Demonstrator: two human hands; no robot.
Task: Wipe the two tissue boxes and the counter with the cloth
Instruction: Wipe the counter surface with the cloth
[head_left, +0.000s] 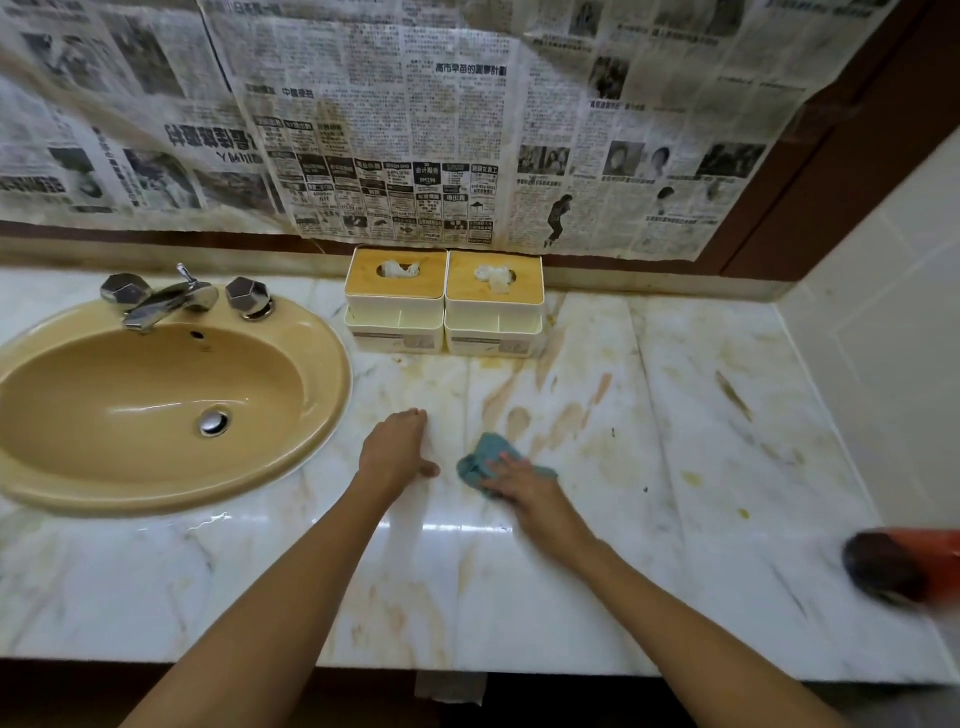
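A small teal cloth (485, 464), soft and crumpled into a loose wad, lay on the counter (675, 415) near its front middle, pinned under the right hand (524, 491). That hand pressed flat on the cloth's nearer part with its fingers stretched out over the fabric rather than curled round it. Just to the left, apart from the cloth, the left hand (397, 449) rested palm-down on the bare stone, fingers loose and holding nothing, the thumb pointing toward the cloth. The counter was glossy pale marble with grey veins, and it carried brownish-orange smears and streaks beyond the cloth and off to the right, plus a few small yellow and dark spots. At the back edge of the counter, well apart from the hands, stood the two tissue boxes, side by side and touching: the left tissue box (396, 301) and the right tissue box (494, 306). Each was a squarish white plastic case with a flat light-wood lid, and white tissue poked up through a slot in each lid. Left of them sat an oval, mustard-coloured sink (322, 415) with a shiny metal tap (171, 301) and two faceted knobs. Sheets of yellowed newspaper (395, 130) covered the wall behind. At the right edge a blurred orange and dark object (904, 564) lay on the counter; what it was could not be told.
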